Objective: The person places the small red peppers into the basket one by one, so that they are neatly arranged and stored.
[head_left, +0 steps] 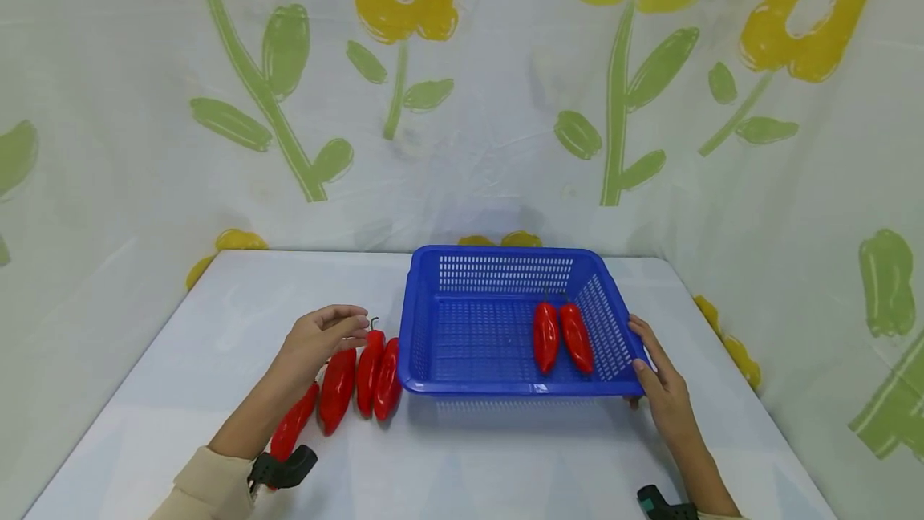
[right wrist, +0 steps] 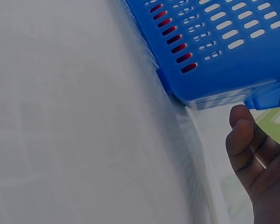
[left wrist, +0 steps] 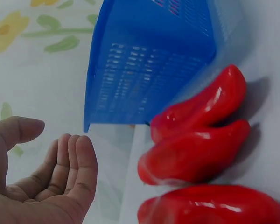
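Note:
My left hand (head_left: pixel 322 341) hovers over a row of red peppers on the table, left of a blue plastic basket (head_left: pixel 469 387). In the left wrist view its thumb stands apart from loosely bent fingers (left wrist: pixel 86 161), with nothing between them. The nearest peppers are one with a dark curled stem (head_left: pixel 370 375), one beside the basket (head_left: pixel 388 382) and a wider one (head_left: pixel 337 392). My right hand (head_left: pixel 667 396) grips the basket's right rim, thumb above and fingers below. Inside the basket, toward its right side, lie two more red peppers (head_left: pixel 545 337).
Another red pepper (head_left: pixel 294 422) lies partly behind my left forearm. The white table (head_left: pixel 505 464) meets a flower-printed cloth (head_left: pixel 491 167) at the back and sides. Dark straps (head_left: pixel 283 468) with cameras sit at both wrists.

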The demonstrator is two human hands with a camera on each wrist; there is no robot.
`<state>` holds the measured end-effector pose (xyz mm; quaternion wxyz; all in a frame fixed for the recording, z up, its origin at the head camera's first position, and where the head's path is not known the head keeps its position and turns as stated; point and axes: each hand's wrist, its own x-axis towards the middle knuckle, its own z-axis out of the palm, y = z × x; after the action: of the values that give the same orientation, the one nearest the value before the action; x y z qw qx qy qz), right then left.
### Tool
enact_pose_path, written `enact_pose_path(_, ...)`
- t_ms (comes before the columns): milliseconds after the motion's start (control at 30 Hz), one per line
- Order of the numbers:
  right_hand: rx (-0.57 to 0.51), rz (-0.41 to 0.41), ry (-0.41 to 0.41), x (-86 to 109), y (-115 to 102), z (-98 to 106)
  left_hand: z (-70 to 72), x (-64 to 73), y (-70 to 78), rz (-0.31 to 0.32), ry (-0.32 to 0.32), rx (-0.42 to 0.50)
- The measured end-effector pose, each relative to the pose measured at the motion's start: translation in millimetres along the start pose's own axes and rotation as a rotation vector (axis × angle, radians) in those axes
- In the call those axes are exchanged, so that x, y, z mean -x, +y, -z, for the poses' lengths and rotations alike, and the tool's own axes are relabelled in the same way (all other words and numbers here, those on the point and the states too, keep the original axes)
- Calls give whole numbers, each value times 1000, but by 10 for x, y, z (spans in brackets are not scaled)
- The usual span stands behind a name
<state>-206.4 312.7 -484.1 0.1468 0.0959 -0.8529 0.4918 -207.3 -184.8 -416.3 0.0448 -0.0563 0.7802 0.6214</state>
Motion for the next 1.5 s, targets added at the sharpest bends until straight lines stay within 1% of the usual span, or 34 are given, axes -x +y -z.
enact_pose_path(133, 3, -16, -1, 7, 23, -3, 90, 79, -103, 11, 35, -27)
enact_pose_path(367, 38, -17, 15, 34, 69, 33, 245, 188, -260, 12, 63, -9)
enact_pose_path(567, 39, -43, 11, 43, 71, 69, 283, 275, -359, 29, 94, -8)
enact_pose_path(800, 56, -76, 5, 46, 41, 69, 321, 375, -412, 33, 140, -73)
enact_pose_path(933, 35, -74, 4, 34, 26, 62, 365, 440, -464, 58, 153, -103)
enact_pose_path(1100, 35, -75, 8, 24, 23, 51, 413, 506, -528, 83, 187, -134)
enact_pose_path(1233, 36, -82, 10, 18, 25, 46, 443, 558, -580, 123, 211, -153)
enact_pose_path(1367, 46, -79, 9, 8, 21, 39, 475, 603, -642, 172, 213, -160)
enact_pose_path(1500, 39, -74, 6, 3, 21, 33, 491, 645, -686, 190, 207, -167)
